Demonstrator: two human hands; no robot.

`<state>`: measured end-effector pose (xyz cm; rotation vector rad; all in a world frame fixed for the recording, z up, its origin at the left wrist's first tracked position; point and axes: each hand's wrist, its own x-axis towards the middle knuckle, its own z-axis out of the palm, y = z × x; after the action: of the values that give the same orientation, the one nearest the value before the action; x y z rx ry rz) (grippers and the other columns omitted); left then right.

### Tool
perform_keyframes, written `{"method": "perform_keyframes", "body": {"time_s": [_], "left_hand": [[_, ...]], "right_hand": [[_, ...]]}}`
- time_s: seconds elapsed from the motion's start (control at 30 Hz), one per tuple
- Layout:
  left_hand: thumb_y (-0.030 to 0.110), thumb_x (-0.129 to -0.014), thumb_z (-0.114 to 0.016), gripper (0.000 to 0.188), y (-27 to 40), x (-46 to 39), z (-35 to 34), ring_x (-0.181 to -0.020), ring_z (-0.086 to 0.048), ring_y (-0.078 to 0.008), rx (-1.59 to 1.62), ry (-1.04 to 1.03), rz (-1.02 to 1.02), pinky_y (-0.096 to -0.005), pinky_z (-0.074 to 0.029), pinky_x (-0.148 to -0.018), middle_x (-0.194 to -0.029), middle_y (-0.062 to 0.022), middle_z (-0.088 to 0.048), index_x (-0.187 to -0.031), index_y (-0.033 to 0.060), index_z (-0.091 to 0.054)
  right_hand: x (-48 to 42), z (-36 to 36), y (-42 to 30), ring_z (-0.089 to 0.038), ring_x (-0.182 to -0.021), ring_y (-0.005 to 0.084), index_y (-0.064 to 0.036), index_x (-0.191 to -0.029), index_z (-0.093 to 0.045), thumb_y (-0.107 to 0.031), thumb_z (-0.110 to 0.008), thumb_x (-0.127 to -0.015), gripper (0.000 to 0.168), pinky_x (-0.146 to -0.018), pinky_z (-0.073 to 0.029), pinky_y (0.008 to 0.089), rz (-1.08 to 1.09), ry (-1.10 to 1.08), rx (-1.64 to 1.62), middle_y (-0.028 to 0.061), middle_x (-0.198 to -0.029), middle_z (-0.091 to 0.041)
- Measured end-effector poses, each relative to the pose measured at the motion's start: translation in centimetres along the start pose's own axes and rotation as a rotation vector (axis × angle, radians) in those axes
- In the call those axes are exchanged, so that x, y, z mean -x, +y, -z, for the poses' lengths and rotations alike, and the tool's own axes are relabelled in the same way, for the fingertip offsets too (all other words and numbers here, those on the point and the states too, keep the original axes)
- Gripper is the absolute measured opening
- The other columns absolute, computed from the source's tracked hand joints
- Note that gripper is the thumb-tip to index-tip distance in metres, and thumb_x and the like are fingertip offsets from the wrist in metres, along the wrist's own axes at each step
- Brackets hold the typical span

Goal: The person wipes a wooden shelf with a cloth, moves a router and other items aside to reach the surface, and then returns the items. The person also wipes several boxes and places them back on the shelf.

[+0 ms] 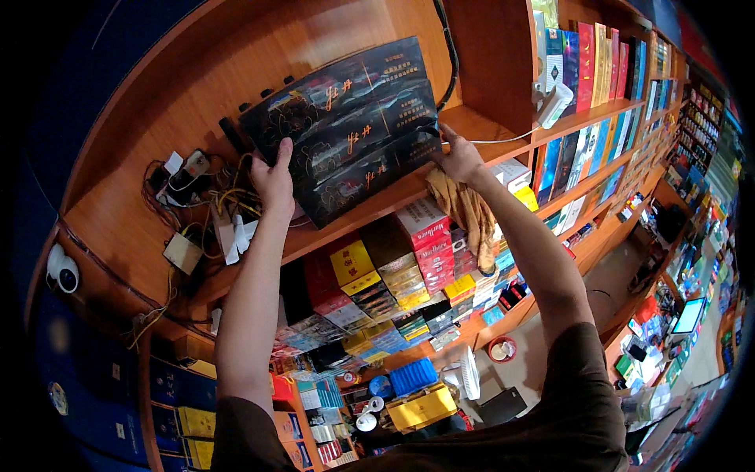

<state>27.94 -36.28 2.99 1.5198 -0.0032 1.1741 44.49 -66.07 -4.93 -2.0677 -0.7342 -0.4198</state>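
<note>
Three long black cartons with orange writing and line drawings lie side by side as one stack; the middle black carton (360,141) sits between the other two. My left hand (275,177) grips their left ends, thumb on top. At the right end, my right hand (457,154) holds the lower cartons by the edge. The cartons are tilted over a wooden shelf (348,227). Just below my right hand, a yellow-brown cloth (466,212) hangs over the shelf's front edge. The undersides of the cartons and most of my fingers are hidden.
Tangled cables and a power adapter (194,162) lie left of the cartons. A white camera (63,268) is mounted at far left. Stacked cigarette cartons (430,248) fill the shelf below. A white device (556,106) with a cord hangs at right. A white fan (468,373) stands below.
</note>
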Motion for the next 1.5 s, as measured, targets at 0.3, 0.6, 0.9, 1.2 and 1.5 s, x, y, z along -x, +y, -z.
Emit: {"method": "perform_keyframes", "body": {"time_s": [0.3,0.6,0.9,1.2,1.5], "left_hand": [[0.019,-0.09,-0.074,0.044,0.5,0.7,-0.3,-0.107,-0.057,-0.0177,0.023,-0.019,0.01,-0.0323,-0.041,-0.099,-0.12,-0.0053,-0.062,-0.126,0.0029,-0.055],[0.021,-0.091,-0.072,0.053,0.9,0.9,0.1,-0.12,-0.05,-0.0206,-0.03,-0.071,-0.003,-0.0344,-0.034,-0.108,-0.133,-0.0079,-0.055,-0.134,0.0022,-0.048],[0.018,-0.089,-0.074,0.053,0.7,0.8,0.2,-0.119,-0.051,-0.0187,0.054,-0.071,0.065,-0.0339,-0.036,-0.106,-0.132,-0.0071,-0.056,-0.134,0.0038,-0.049],[0.027,-0.088,-0.076,0.06,1.2,0.8,0.2,-0.119,-0.05,-0.0196,0.062,0.026,0.038,-0.0353,-0.035,-0.107,-0.133,-0.0068,-0.054,-0.135,0.0049,-0.047],[0.04,-0.093,-0.067,0.06,4.6,0.1,12.2,-0.118,-0.054,-0.0197,0.03,0.066,0.043,-0.0374,-0.038,-0.102,-0.133,-0.0083,-0.055,-0.137,0.0046,-0.046]], "right_hand": [[-0.3,-2.6,0.2,-0.057,-0.122,0.0373,-0.007,-0.152,-0.029,-0.022,-0.06,-0.094,0.068,-0.103,-0.044,0.0398,-0.057,0.215,-0.192,0.0233,-0.137,-0.055],[-0.6,-2.2,-0.4,-0.054,-0.125,0.0386,-0.015,-0.154,-0.03,-0.019,-0.055,-0.095,0.063,-0.103,-0.043,0.0414,-0.098,0.108,-0.17,0.0256,-0.135,-0.055],[0.0,-2.0,-1.2,-0.058,-0.12,0.0379,-0.008,-0.154,-0.025,-0.019,-0.061,-0.091,0.073,-0.1,-0.045,0.0398,-0.127,0.104,-0.178,0.0249,-0.135,-0.055],[-0.6,-3.6,2.5,-0.064,-0.111,0.0375,-0.002,-0.149,-0.031,-0.022,-0.065,-0.089,0.072,-0.093,-0.05,0.0393,-0.052,0.344,-0.14,0.0235,-0.133,-0.058],[-1.5,-6.5,6.2,-0.064,-0.104,0.0257,-0.001,-0.129,-0.05,-0.018,-0.065,-0.091,0.045,-0.091,-0.05,0.0382,-0.021,0.551,-0.266,0.0154,-0.114,-0.066]]}}
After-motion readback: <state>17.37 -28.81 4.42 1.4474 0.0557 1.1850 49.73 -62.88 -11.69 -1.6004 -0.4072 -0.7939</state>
